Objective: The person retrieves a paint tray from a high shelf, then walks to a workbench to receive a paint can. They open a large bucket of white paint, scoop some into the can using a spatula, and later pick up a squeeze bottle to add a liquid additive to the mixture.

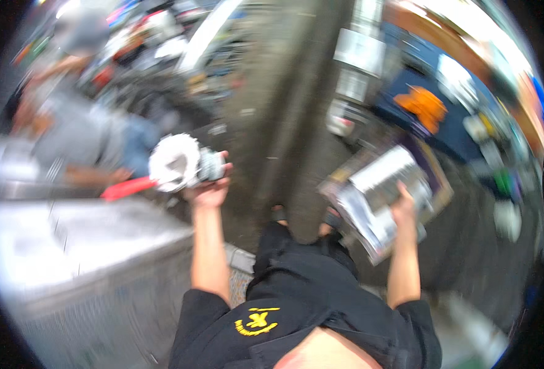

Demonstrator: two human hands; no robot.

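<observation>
Grey concrete floor [284, 123] blurs below. Left hand [209, 187], grip closed, holds a white round metal part [176, 161] at ten o'clock; right hand [404, 206] clasps a silvery flat box [383, 184] at two o'clock. Both look rigid, probably heavy; hold underneath.

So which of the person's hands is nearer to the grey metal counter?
Left. The left hand is raised just past the grey metal counter corner, gripping a white round part. The right hand is far off to the right, holding a silvery box.

Blurred throughout: white round object [175, 162] in left hand [209, 190], kind indeterminate; silvery flat bundle [383, 194] under right hand [404, 206], details unreadable; seated person [69, 123] smeared.
</observation>
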